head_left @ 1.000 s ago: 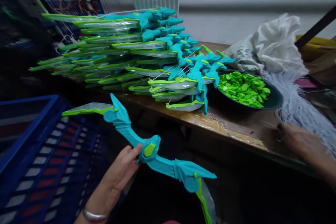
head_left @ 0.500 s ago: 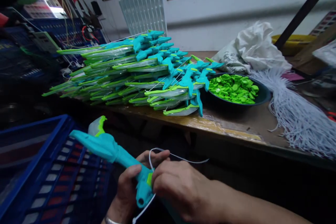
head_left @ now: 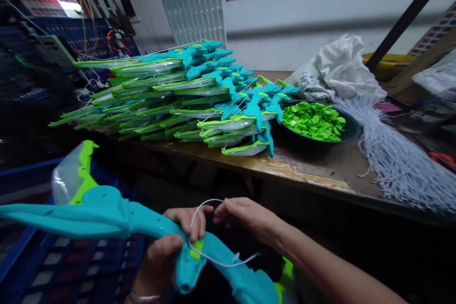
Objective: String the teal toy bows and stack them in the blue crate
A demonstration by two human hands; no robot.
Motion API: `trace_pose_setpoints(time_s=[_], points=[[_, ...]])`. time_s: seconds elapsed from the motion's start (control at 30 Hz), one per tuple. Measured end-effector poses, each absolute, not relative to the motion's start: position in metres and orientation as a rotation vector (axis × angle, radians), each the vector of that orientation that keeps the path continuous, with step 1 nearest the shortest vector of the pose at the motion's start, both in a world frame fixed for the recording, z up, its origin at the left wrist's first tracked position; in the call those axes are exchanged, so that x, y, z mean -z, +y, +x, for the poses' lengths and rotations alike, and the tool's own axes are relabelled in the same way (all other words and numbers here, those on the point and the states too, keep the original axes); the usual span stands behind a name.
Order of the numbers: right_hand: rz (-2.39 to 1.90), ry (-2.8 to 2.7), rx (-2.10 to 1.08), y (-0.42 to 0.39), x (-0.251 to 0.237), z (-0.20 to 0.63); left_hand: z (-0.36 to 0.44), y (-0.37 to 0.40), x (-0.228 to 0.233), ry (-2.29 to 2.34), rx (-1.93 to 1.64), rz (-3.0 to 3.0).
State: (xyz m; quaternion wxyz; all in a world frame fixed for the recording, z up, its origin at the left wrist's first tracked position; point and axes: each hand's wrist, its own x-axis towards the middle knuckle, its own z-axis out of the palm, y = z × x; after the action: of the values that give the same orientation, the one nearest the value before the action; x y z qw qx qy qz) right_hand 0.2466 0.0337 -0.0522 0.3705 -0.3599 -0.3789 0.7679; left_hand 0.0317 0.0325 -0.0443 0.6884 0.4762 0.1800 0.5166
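Low at 7 o'clock, the left hand (head_left: pixel 167 251) is clamped around the grip of a turquoise toy bow (head_left: pixel 117 216), thumb beside the green insert (head_left: pixel 196 248) at its middle; the bow's limb runs out toward 9 o'clock, over a blue crate (head_left: pixel 53 266). Just right of it, the right hand (head_left: pixel 245 216) has its fingertips pinched together on a loop of white string (head_left: pixel 210 228), which curls over the green insert and trails a free end toward 5 o'clock. To do this well, I judge the left hand should hold the bow steady while the right keeps the string taut, so the loop does not slip off the insert.

Further up, from 10 to 12 o'clock, a stack of finished toy bows (head_left: pixel 171 90) crowds the wooden workbench (head_left: pixel 313 171). At 1 o'clock sits a dark bowl of green inserts (head_left: pixel 315 121), a white sack (head_left: pixel 338 73) behind it, and a bundle of white strings (head_left: pixel 399 161) at 3 o'clock. Nothing lies between the hands; the bench edge is close above them.
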Motion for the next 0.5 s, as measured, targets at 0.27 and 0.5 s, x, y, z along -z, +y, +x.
trace_pose_setpoints(time_s=[0.27, 0.5], points=[[-0.751, -0.315, -1.739, 0.075, 0.024, 0.228, 0.052, 0.027, 0.028, 0.482, -0.733, 1.426], [-0.79, -0.185, -1.446, 0.078, 0.042, 0.282, -0.012, 0.033, 0.102, 0.391, -0.643, 1.404]])
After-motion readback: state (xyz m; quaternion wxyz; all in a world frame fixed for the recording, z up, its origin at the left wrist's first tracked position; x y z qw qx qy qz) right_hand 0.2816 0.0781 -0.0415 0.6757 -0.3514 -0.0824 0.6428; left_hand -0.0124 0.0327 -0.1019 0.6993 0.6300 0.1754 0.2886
